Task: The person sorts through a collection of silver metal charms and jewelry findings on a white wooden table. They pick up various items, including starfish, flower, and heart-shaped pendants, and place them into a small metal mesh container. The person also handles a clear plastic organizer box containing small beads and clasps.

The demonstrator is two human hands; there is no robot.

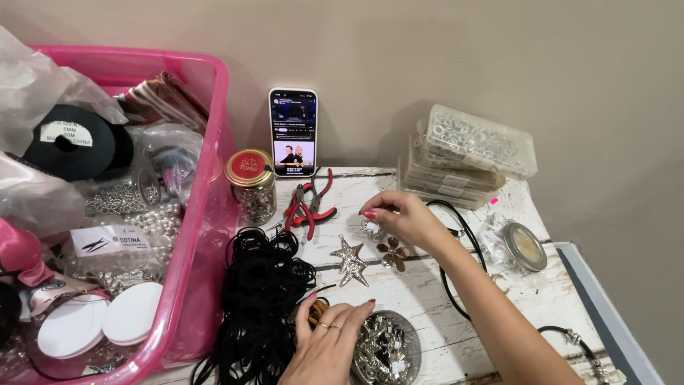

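Fingers of right hand (399,214) pinch silver charm (371,227) | left hand (329,344) fingers spread on dish (399,360) rim | table (427,321) edge near

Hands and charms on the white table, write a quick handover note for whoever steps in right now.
Right hand: fingertips pinched on a small silver charm, low over the white wooden table.
Left hand: rests at the edge of the round tin of silver charms, fingers touching an amber piece; whether it has a grip on it cannot be told.
Laid out: a silver starfish charm and a bronze flower charm, side by side between the hands.
Nearby: black cord bundle, red-handled pliers, pink bin.
Left: many charms sit in the tin.
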